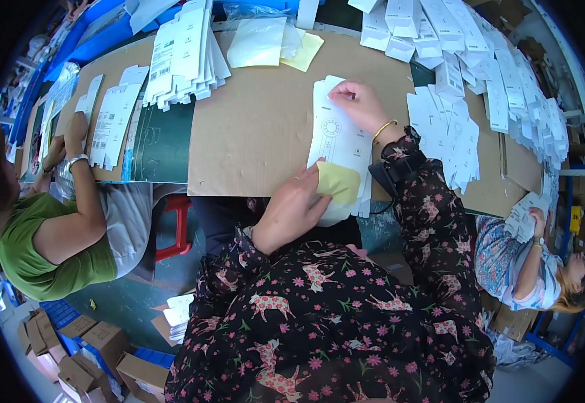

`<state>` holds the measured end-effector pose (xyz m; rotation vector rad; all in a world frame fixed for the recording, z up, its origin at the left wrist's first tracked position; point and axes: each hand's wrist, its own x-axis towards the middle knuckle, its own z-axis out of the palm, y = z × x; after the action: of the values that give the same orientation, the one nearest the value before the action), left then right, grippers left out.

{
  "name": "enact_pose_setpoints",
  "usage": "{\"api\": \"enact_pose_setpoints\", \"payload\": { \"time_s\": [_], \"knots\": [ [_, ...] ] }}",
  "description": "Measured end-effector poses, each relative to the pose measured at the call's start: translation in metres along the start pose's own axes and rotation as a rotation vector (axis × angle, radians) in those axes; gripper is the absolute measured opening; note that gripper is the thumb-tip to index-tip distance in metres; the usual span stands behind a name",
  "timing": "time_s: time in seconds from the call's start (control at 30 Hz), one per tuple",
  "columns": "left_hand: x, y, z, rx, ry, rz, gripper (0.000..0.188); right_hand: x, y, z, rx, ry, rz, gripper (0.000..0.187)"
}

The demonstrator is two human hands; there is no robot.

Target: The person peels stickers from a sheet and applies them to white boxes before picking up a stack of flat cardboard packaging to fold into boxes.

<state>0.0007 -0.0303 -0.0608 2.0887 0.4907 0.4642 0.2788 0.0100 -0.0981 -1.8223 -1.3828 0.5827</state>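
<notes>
White flat die-cut carton blank (338, 138) w/ a printed ring on it lies on the brown corrugated cardboard sheet (252, 127) covering the table, pinned at both ends. Right hand (360, 104) presses fingertips flat on the blank's far end; left hand (291, 209) holds down the near end, fingers resting on a pale yellow paper slip (338, 183) on top. Neither hand is closed around anything. Risk, as I judge it: near end of the blank hangs past the sheet's front edge, so easing the left hand could let blank + slip slide off toward the lap. Right of the blank, loose white carton blanks (450, 138) crowd close, little room; left of it the cardboard is bare until a co-worker's stacks of white blanks (114, 121).
</notes>
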Motion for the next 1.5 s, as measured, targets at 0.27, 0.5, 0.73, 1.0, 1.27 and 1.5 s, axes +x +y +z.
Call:
{"api": "enact_pose_setpoints", "payload": {
  "time_s": [0.27,0.5,0.73,1.0,1.27,1.5],
  "knots": [
    [-0.002,-0.01,0.005,0.021,0.021,0.026,0.036,0.008,0.006,0.007,0.06,0.023,0.019,0.02],
    [0.0,-0.01,0.005,0.029,0.035,0.08,0.032,0.009,0.002,0.016,-0.15,0.088,-0.062,0.017],
    [-0.004,-0.011,0.008,-0.035,0.034,0.009,0.032,0.018,0.006,0.015,-0.047,0.091,0.076,0.02],
    [-0.011,-0.008,-0.005,-0.207,0.279,0.042,0.036,-0.048,-0.005,-0.019,0.071,0.323,-0.023,0.029],
    [-0.019,-0.004,0.002,-0.406,0.119,-0.172,0.034,-0.172,-0.032,-0.007,0.094,0.167,0.449,0.028],
    [-0.019,-0.014,0.006,-0.524,0.147,-0.283,0.03,-0.178,-0.038,0.006,0.468,0.392,0.323,0.026]
  ]
}}
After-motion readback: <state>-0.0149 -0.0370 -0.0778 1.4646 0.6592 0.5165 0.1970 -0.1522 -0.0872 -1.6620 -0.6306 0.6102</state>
